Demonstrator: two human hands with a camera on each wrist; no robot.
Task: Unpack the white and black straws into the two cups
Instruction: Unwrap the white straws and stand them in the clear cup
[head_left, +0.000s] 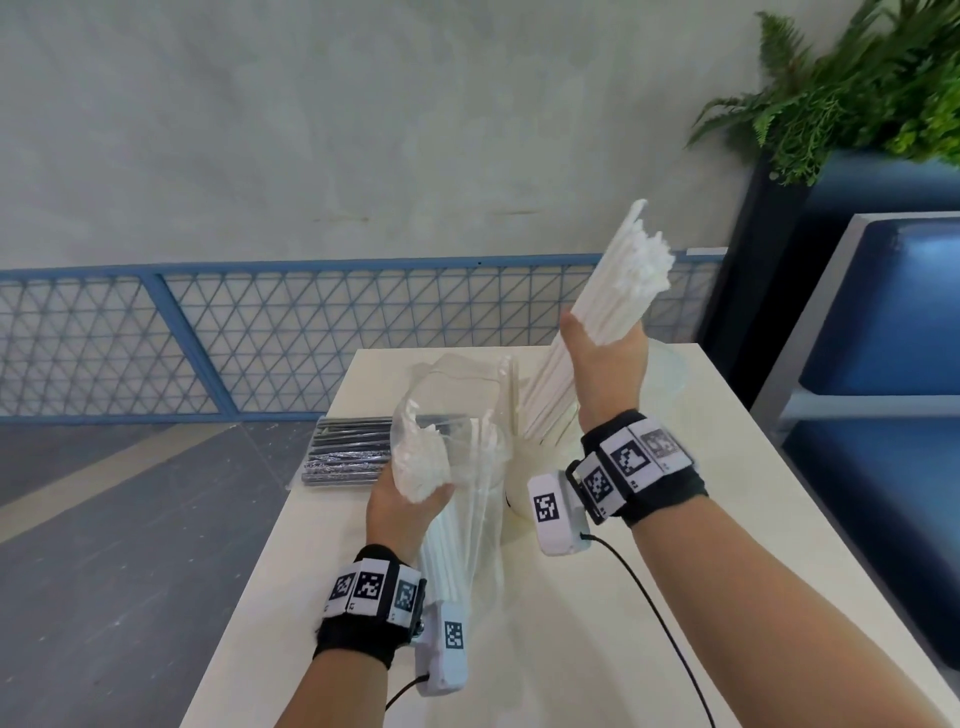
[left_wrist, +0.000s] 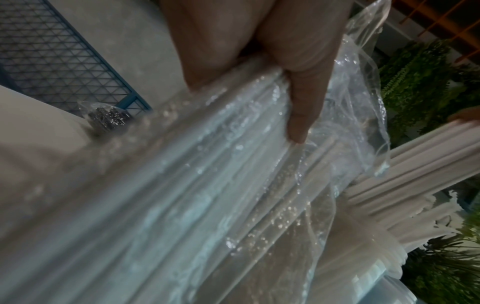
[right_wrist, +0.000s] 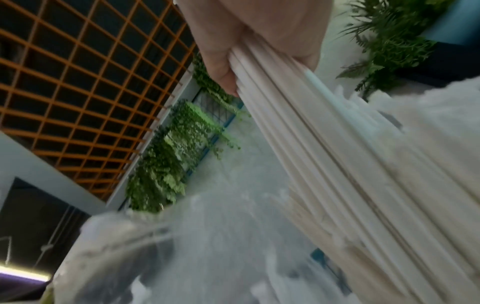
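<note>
My right hand (head_left: 605, 353) grips a thick bundle of white straws (head_left: 623, 280) lifted above the table and tilted up to the right; the right wrist view shows the fingers (right_wrist: 228, 78) curled round the same bundle (right_wrist: 324, 154). Its lower ends sit over a white cup (head_left: 519, 493), partly hidden. My left hand (head_left: 410, 499) holds a clear plastic bag (head_left: 457, 410) with more white straws (head_left: 421, 462) inside, fingers (left_wrist: 298, 115) pressed on the film. A sealed pack of black straws (head_left: 348, 452) lies at the table's left edge. A second pale cup (head_left: 670, 369) shows behind my right hand.
The cream table (head_left: 597, 649) is narrow, with grey floor to its left. A blue mesh fence (head_left: 208, 338) runs behind it. A blue bench (head_left: 883, 312) and a dark planter with ferns (head_left: 857, 93) stand on the right. A black cable (head_left: 660, 623) crosses the table.
</note>
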